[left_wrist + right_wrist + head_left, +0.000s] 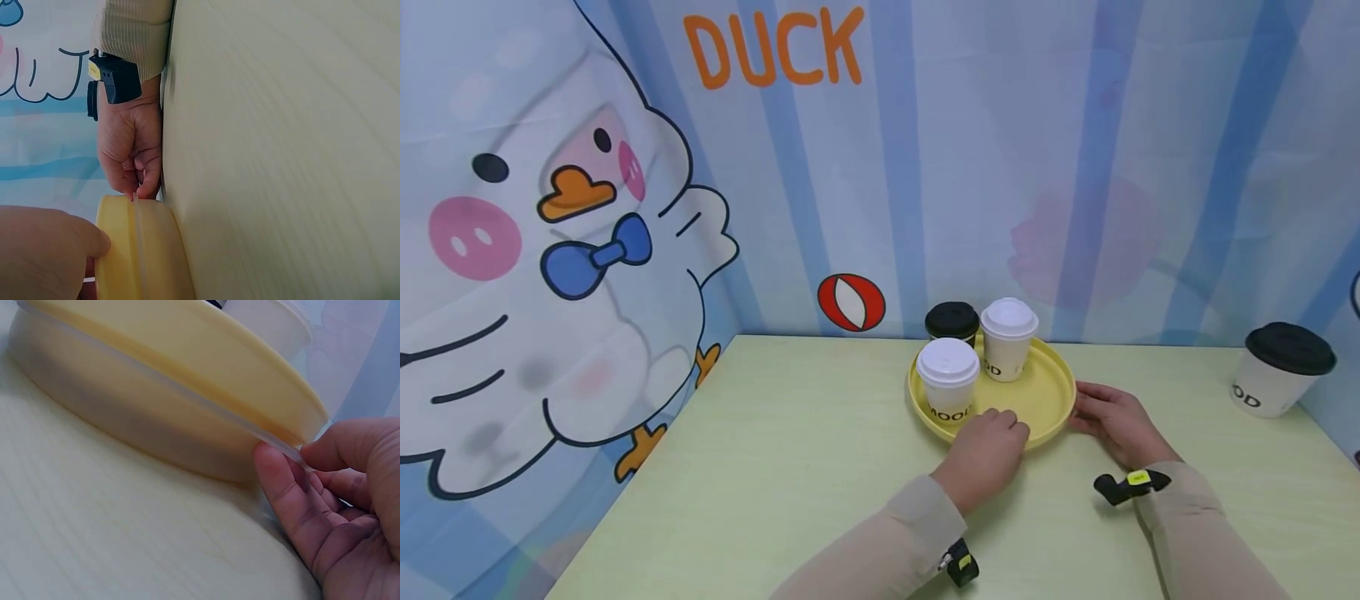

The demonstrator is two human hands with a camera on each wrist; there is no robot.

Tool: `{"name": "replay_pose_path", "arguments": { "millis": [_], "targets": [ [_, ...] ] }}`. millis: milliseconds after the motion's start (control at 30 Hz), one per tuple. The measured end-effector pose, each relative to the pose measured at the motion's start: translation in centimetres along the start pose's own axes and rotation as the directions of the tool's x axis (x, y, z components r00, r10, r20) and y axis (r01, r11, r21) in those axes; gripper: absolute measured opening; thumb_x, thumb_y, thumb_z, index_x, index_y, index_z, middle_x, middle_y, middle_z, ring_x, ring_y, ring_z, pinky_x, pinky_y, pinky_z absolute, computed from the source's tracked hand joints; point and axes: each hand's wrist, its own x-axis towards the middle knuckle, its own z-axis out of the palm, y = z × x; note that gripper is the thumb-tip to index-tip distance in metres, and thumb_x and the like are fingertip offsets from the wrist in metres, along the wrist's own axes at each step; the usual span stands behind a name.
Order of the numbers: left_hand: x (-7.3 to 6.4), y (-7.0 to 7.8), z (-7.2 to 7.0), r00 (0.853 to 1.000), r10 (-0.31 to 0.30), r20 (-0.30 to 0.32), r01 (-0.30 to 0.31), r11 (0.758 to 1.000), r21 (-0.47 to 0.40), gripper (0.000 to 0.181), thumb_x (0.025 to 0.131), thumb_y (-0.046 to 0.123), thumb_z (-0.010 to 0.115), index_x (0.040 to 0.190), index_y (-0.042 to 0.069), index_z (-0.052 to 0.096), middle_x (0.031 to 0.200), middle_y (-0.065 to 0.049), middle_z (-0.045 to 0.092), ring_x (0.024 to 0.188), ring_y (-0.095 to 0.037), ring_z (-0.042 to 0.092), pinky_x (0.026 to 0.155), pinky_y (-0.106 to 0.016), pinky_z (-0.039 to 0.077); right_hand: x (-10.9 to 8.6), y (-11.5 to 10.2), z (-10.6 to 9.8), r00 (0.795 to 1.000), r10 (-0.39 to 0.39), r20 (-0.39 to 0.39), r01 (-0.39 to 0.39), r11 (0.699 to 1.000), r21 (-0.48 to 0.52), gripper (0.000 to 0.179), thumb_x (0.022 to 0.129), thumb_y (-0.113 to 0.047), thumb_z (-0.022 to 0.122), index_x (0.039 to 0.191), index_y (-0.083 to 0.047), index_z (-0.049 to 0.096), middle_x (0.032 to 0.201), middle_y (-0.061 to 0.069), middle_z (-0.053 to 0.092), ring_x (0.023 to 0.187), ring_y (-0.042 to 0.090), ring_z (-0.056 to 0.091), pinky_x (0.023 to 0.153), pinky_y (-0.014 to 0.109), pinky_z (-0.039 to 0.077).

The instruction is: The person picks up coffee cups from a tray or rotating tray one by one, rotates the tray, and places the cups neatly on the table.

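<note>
A round yellow tray stands on the table with three paper cups on it. Two are white-lidded cups, one at the front left and one further back; behind them is a black-lidded cup, partly hidden. My left hand grips the tray's near rim, its thumb against the yellow side in the left wrist view. At the tray's right side, my right hand pinches the thin translucent edge between thumb and fingers, as the right wrist view shows.
Another black-lidded cup stands alone at the table's far right. A printed curtain with a duck and the word DUCK hangs right behind the pale table. Both wrists wear small black cameras.
</note>
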Motion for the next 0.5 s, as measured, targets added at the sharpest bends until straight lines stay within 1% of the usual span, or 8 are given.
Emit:
{"name": "replay_pose_path", "arguments": {
  "millis": [233,367,500],
  "targets": [
    [-0.5,-0.3,-0.3,1.0,-0.005,0.008,0.005,1.0,-0.01,0.015,0.102,0.025,0.061,0.113,0.022,0.07,0.1,0.008,0.063,0.088,-0.009,0.057,0.079,-0.02,0.05,0.0,-0.1,0.0,1.0,0.007,0.007,-0.007,1.0,0.009,0.066,0.104,-0.021,0.059,0.154,0.009,0.029,0.105,-0.01,0.067,0.092,0.007,0.068,0.083,0.026,0.059],
    [-0.8,-0.7,-0.4,1.0,0.006,-0.004,-0.006,1.0,-0.01,0.014,0.101,0.024,0.062,0.111,0.021,0.071,0.099,0.007,0.064,0.087,-0.009,0.057,0.078,-0.019,0.049,0.0,-0.1,-0.1,1.0,0.008,0.01,-0.008,1.0,0.016,0.067,0.103,-0.021,0.059,0.154,0.009,0.028,0.105,-0.01,0.067,0.093,0.007,0.068,0.084,0.026,0.059],
    [-1.0,-1.1,-0.4,1.0,0.013,0.003,-0.013,1.0,-0.021,0.014,0.101,0.023,0.061,0.111,0.02,0.07,0.099,0.007,0.064,0.087,-0.009,0.057,0.079,-0.02,0.049,0.0,-0.1,-0.1,1.0,0.012,0.012,-0.013,1.0,0.02,0.067,0.103,-0.021,0.06,0.154,0.009,0.028,0.106,-0.01,0.067,0.094,0.007,0.068,0.084,0.026,0.059]
  ]
}}
